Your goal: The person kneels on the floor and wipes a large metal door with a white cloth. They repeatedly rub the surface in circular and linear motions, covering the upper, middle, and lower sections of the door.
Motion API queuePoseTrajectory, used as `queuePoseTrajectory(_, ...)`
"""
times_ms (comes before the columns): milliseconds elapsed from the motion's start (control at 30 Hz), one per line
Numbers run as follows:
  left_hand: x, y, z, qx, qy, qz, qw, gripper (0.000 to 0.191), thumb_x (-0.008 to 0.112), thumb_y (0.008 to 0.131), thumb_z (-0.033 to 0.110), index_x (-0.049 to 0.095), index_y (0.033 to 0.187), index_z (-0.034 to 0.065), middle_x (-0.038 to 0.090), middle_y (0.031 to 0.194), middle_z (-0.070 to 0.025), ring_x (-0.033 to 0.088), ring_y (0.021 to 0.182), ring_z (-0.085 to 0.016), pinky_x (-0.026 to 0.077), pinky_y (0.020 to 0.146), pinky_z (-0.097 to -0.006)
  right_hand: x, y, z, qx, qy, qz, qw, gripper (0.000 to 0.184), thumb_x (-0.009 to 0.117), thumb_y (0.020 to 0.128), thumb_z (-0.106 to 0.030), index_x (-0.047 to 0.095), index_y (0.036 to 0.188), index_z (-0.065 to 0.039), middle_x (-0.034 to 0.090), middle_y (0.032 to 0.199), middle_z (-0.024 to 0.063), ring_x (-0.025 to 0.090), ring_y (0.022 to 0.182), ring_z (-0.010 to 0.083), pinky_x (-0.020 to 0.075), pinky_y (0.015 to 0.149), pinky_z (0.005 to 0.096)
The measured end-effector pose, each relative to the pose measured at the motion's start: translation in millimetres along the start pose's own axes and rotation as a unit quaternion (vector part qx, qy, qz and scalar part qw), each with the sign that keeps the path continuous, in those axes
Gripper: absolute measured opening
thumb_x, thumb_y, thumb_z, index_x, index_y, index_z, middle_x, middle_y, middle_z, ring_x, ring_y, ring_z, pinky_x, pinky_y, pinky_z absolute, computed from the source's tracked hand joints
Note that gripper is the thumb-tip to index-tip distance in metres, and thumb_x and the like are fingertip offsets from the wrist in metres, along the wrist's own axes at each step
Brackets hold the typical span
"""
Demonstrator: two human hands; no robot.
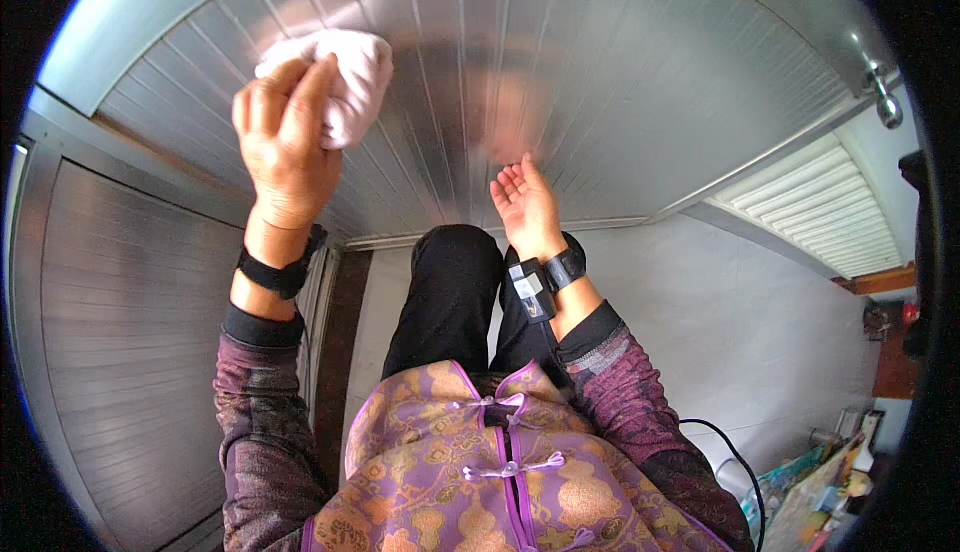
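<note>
My left hand (289,131) grips a folded white cloth (358,90) and presses it against the ribbed metal door panel (630,94), at its upper left. Lower down and to the right, my right hand (527,203) is held in front of the same panel, its palm turned up and fingers a little curled, with nothing in it. Whether its fingertips touch the panel, I cannot tell. Both wrists wear black straps, and the right one also bears a small black device (531,291). Blurred reflections show on the panel.
A metal lever handle (886,101) is at the panel's right edge. Another ribbed metal panel (142,327) stands at the left. White louvred slats (817,203) are at the right, above assorted items (825,484) at the lower right. A black cable (739,454) curves near my right sleeve.
</note>
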State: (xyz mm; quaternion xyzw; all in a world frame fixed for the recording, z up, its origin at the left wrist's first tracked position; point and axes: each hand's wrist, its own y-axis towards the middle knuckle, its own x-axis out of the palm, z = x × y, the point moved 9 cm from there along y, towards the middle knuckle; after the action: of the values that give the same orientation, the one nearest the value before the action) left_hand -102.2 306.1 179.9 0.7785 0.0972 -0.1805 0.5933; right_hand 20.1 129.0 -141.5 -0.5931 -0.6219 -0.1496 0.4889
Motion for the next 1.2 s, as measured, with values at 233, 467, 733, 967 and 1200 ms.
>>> queuePoseTrajectory(233, 69.5, -128.3, 29.7, -0.045, -0.063, -0.127, 0.989, 0.038, 0.065, 0.072, 0.013, 0.066, 0.110, 0.0114, 0.060, 0.103, -0.0027, 0.055, 0.091, -0.022, 0.042, 0.080, -0.0372, -14.3, -8.7, -12.8, 0.014, 0.018, 0.093, 0.995, 0.064, 0.077, 0.076, -0.053, 0.046, 0.102, -0.004, 0.045, 0.104, 0.0064, 0.047, 0.098, 0.0191, 0.0452, 0.099, 0.0437)
queuePoseTrajectory(467, 127.9, -242.0, 55.9, -0.071, -0.096, -0.306, 0.945, 0.032, 0.058, 0.079, 0.017, 0.062, 0.110, 0.0147, 0.060, 0.108, -0.0021, 0.056, 0.096, -0.023, 0.041, 0.083, -0.0396, -14.2, -7.9, -11.2, 0.019, 0.068, 0.104, 0.992, 0.063, 0.078, 0.072, -0.056, 0.046, 0.092, -0.006, 0.045, 0.096, 0.0042, 0.049, 0.091, 0.0178, 0.0471, 0.098, 0.0433)
queuePoseTrajectory(733, 154.6, -272.1, 68.1, -0.044, -0.081, -0.457, 0.885, 0.028, 0.059, 0.079, 0.015, 0.061, 0.106, 0.0119, 0.058, 0.104, -0.0061, 0.055, 0.099, -0.026, 0.042, 0.083, -0.0401, -18.3, -3.2, -10.0, 0.009, 0.052, 0.093, 0.994, 0.067, 0.078, 0.072, -0.059, 0.044, 0.095, -0.005, 0.043, 0.099, 0.0054, 0.047, 0.095, 0.0184, 0.0468, 0.098, 0.0416)
queuePoseTrajectory(967, 71.4, -119.7, 33.6, -0.020, -0.079, -0.236, 0.968, 0.034, 0.064, 0.072, 0.014, 0.062, 0.105, 0.0096, 0.059, 0.102, -0.0071, 0.055, 0.093, -0.028, 0.042, 0.082, -0.0413, -22.3, 1.1, -8.3, 0.004, 0.024, 0.091, 0.996, 0.066, 0.075, 0.076, -0.060, 0.046, 0.102, -0.006, 0.044, 0.107, 0.0081, 0.047, 0.101, 0.0201, 0.0468, 0.094, 0.0402)
queuePoseTrajectory(1200, -20.5, 34.4, 2.9, 0.023, 0.039, 0.030, 0.999, 0.044, 0.066, 0.065, 0.000, 0.065, 0.109, 0.0059, 0.062, 0.104, -0.0110, 0.058, 0.099, -0.030, 0.043, 0.087, -0.0410, -22.6, 3.3, -13.0, -0.022, 0.007, 0.080, 0.997, 0.060, 0.078, 0.077, -0.053, 0.050, 0.105, -0.007, 0.050, 0.101, 0.0051, 0.051, 0.095, 0.0182, 0.0479, 0.090, 0.0391)
